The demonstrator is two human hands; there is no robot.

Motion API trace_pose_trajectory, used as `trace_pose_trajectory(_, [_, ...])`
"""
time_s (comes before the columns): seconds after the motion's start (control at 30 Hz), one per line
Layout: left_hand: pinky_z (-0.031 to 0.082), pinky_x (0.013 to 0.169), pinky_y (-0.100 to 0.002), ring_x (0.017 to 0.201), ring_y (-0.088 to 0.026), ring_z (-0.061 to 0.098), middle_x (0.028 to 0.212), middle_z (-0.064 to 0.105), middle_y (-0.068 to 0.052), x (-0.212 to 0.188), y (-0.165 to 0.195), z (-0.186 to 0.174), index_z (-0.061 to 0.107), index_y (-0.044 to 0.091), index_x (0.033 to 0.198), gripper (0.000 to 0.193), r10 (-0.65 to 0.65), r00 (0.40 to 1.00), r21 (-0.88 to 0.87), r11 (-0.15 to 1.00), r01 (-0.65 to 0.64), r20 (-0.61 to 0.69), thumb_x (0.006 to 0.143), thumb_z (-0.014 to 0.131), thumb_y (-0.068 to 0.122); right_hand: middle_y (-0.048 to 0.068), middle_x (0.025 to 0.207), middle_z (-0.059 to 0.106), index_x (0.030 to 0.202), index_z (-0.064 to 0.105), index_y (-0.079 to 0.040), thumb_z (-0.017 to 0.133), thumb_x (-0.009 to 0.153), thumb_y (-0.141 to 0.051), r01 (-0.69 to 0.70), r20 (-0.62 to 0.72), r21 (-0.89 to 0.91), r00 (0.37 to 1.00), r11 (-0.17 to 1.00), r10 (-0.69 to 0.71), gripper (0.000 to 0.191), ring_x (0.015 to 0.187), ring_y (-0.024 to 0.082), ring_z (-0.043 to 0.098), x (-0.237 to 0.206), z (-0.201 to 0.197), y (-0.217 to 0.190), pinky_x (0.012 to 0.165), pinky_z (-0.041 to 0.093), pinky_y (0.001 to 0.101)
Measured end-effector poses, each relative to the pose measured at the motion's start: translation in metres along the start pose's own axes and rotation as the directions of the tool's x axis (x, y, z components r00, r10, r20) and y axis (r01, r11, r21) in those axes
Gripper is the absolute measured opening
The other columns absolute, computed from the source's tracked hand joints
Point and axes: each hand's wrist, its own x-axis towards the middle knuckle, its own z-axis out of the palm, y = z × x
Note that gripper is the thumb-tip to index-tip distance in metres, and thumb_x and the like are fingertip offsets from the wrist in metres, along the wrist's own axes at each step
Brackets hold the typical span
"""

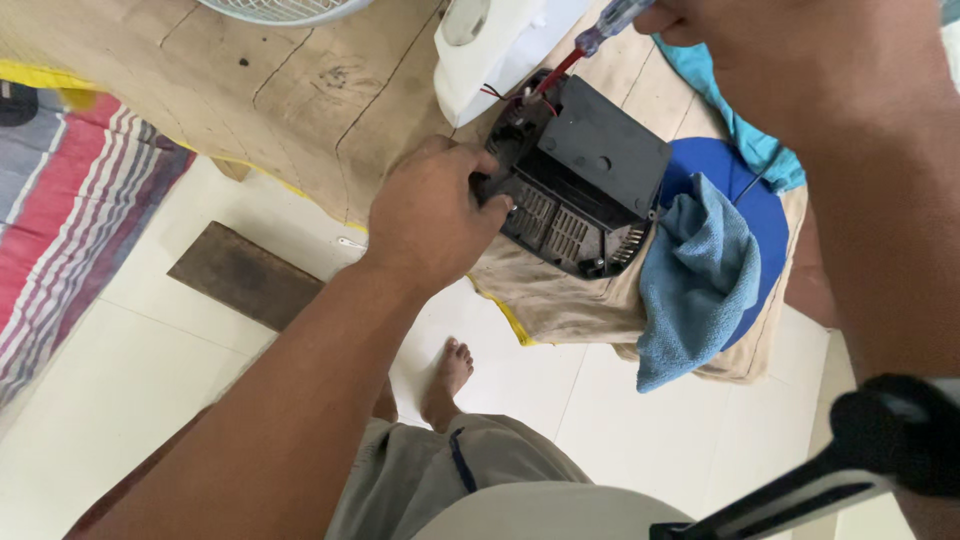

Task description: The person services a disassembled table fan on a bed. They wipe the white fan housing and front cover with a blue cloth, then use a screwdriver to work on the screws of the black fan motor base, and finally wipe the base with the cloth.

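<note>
Head view: left hand (435, 215) clamped black plastic vented housing (580, 180); right hand (790, 50) apparently closed on clear-handled red screwdriver (590, 40), whose tip risked slipping into red wires (520, 95).

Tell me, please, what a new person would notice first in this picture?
First, the black plastic housing at the table's edge, gripped on its left side by the left hand. Above it, the right hand holds a screwdriver with a clear handle, pointing down at the housing's top. A blue cloth hangs just to the right.

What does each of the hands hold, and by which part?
Left hand grips the black plastic housing by its near edge. Right hand holds the screwdriver by its clear handle.
</note>
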Motion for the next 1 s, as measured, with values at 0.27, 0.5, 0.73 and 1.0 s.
trace_pose_trajectory(0.27, [0.055,0.079,-0.042,0.092,-0.029,0.072,0.101,0.075,-0.011,0.005,0.009,-0.008,0.074,0.008,0.109,0.033,-0.054,0.997,-0.116,0.992,0.047,-0.058,0.084,0.080,0.028,0.012,0.097,0.074,0.118,0.071,-0.002,0.066,0.104,-0.006,-0.021,-0.069,0.110,0.997,0.994,0.028,0.016,0.085,0.021,0.075,-0.012,-0.009,-0.010,0.070,0.063,0.0324])
trace_pose_trajectory(0.5, [0.061,0.074,-0.025,0.078,-0.010,0.075,0.090,0.078,-0.004,0.005,0.022,-0.004,0.071,0.004,0.113,0.032,-0.092,0.996,-0.528,0.846,0.071,-0.014,0.083,0.079,0.014,0.006,0.099,0.070,0.113,0.064,-0.001,0.063,0.105,-0.004,-0.243,0.030,0.690,0.951,0.682,0.308,0.008,0.085,0.011,0.072,-0.031,-0.021,-0.042,0.075,0.063,0.0240])
trace_pose_trajectory(0.73, [0.060,0.073,-0.027,0.076,-0.013,0.075,0.087,0.078,-0.004,-0.005,0.012,-0.004,0.076,0.004,0.100,0.014,-0.018,1.000,-0.421,0.907,0.011,-0.012,0.086,0.075,0.007,0.004,0.101,0.073,0.112,0.066,-0.004,0.063,0.106,-0.007,-0.346,-0.023,0.654,0.880,0.673,0.475,0.007,0.087,0.009,0.073,-0.050,-0.016,-0.042,0.075,0.063,0.0224])
trace_pose_trajectory(1.0, [0.056,0.088,-0.046,0.095,-0.032,0.073,0.095,0.078,-0.013,-0.035,-0.026,-0.057,0.079,0.019,0.108,0.032,-0.440,0.812,0.430,0.863,0.264,0.383,0.093,0.074,0.048,0.008,0.109,0.072,0.122,0.068,-0.001,0.066,0.113,-0.004,-0.157,-0.211,0.539,0.926,0.828,0.313,0.009,0.101,0.015,0.074,-0.059,-0.003,-0.019,0.090,0.064,0.0289])
